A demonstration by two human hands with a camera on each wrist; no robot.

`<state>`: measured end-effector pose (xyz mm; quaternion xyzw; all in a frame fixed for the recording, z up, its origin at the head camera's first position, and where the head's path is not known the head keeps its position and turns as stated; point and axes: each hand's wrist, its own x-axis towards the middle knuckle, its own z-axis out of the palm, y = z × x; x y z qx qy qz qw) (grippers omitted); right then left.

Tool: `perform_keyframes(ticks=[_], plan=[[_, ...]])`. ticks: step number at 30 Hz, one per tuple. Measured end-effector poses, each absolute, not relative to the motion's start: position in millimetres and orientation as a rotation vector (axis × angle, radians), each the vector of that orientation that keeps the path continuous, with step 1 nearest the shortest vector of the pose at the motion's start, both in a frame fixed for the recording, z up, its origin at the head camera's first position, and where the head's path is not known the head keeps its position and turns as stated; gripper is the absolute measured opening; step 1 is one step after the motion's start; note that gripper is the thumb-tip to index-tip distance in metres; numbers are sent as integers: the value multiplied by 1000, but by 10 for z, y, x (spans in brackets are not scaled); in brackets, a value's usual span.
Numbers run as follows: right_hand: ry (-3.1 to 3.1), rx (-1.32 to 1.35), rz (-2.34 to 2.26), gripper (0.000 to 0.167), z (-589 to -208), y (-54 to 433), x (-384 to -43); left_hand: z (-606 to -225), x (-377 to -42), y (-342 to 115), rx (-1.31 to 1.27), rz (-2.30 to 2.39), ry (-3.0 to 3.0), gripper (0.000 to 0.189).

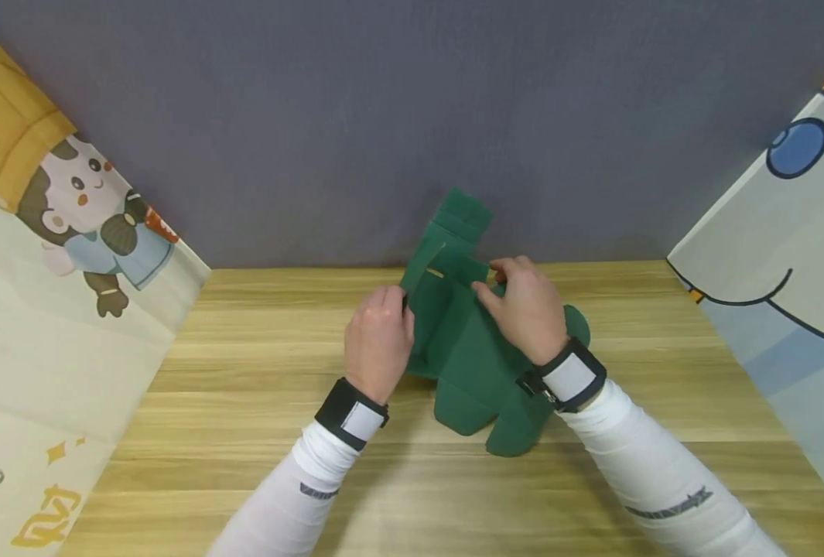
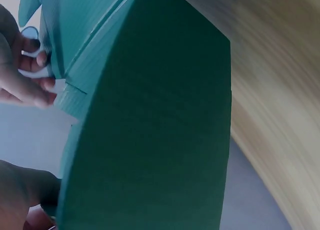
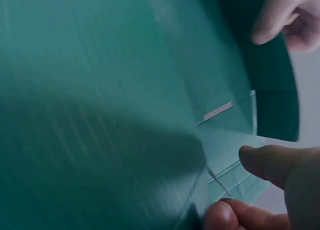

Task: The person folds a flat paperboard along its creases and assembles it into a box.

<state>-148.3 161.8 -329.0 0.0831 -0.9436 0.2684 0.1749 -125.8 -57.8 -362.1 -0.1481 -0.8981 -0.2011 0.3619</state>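
A green cardboard box [image 1: 463, 344], partly folded up, lies tilted above the wooden table with its flaps spread out. My left hand [image 1: 378, 334] grips the raised left side wall, fingers curled over its edge; in the left wrist view that wall's broad outer panel [image 2: 155, 120] fills the middle. At the far right corner, my right hand [image 1: 531, 311] pinches a small flap [image 1: 473, 271] between thumb and fingers. A narrow slot [image 3: 218, 110] shows near the far fold in the right wrist view. Rounded tabs [image 1: 516, 433] hang toward me at the near side.
The wood-grain table [image 1: 258, 433] runs back to a dark grey wall [image 1: 356, 131]. Cartoon-printed panels stand at the left [image 1: 29, 333] and right [image 1: 767, 240]. Both wrists wear black straps over white sleeves.
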Motion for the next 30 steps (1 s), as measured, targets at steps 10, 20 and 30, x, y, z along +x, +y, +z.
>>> perform_keyframes(ticks=[10, 20, 30], plan=[[-2432, 407, 465, 13, -3414, 1550, -1541, -3681, -1253, -469, -407, -515, -2295, 7], [-2260, 776, 14, 12, -3540, 1506, -1493, -3659, -1281, -483, -382, -513, -2281, 8], [-2260, 930, -147, 16, -3507, 1557, -1514, -3658, -1291, -517, -388, -506, -2284, 9]])
